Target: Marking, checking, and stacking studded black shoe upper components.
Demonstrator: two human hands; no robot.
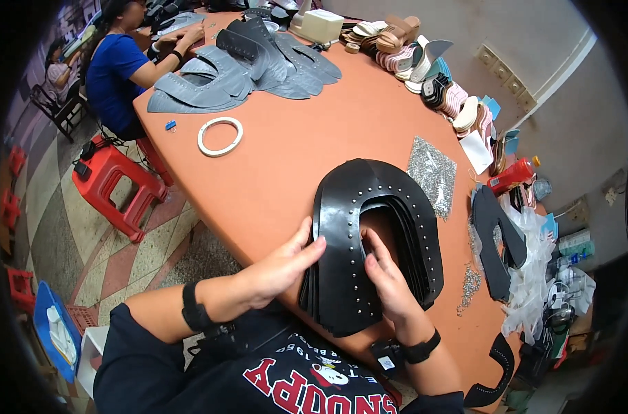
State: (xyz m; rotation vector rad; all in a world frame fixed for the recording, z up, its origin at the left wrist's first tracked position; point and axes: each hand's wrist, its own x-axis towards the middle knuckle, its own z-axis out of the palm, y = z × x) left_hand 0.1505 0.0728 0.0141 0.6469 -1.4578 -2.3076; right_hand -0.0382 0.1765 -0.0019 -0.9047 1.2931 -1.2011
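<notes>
A thick stack of black U-shaped shoe uppers (338, 262) lies at the near edge of the orange table, silver studs lining the inner edge of the top piece. Against its outer left side rests my left hand (283, 265), thumb and fingers stretched along the edges of the layers. My right hand (390, 279) reaches into the opening of the U, its fingers against the inner edge. Between them, my two hands hold the left limb of the stack. Some fingertips are hidden by the layers.
Right of the stack lie a bag of small metal studs (431, 172), loose studs (470, 286), a dark upper (490, 241) and a studded strip (496, 372). A tape roll (221, 136) and grey uppers (203, 83) lie farther off. A co-worker (121, 69) sits at far left, near a red stool (114, 179).
</notes>
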